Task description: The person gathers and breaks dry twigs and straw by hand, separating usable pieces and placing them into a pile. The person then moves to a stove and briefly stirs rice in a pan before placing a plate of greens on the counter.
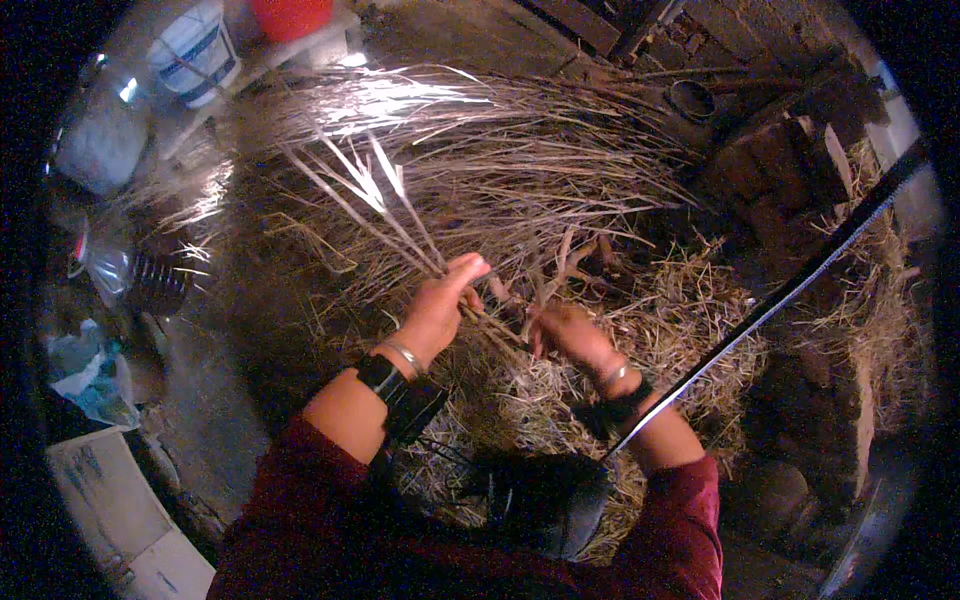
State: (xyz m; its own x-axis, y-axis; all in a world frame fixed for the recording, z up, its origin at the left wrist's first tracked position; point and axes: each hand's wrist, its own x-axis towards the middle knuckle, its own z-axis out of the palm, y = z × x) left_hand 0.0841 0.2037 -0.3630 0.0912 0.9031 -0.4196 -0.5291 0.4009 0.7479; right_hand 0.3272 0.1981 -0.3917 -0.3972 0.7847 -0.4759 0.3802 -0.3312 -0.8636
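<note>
My left hand [439, 304] is closed around a few thin dry stalks [375, 202]. Their upper ends fan out toward the upper left, and their lower ends slant down toward my right hand [566, 334]. That hand is blurred by motion beside the lower ends of the stalks; whether its fingers grip anything is hard to make out. Just beyond it, a forked piece of branch [566, 266] points upward. A large heap of long dry stalks [510, 157] lies across the ground before me. Short chopped straw [675, 307] is piled below and right of my hands.
A dark strap or cord [757, 319] crosses diagonally on the right. Far left are a white bucket [196, 56], a red container [292, 16], a clear plastic bottle [109, 262] and a plastic bag [94, 375]. A dark round vessel [691, 100] sits at upper right.
</note>
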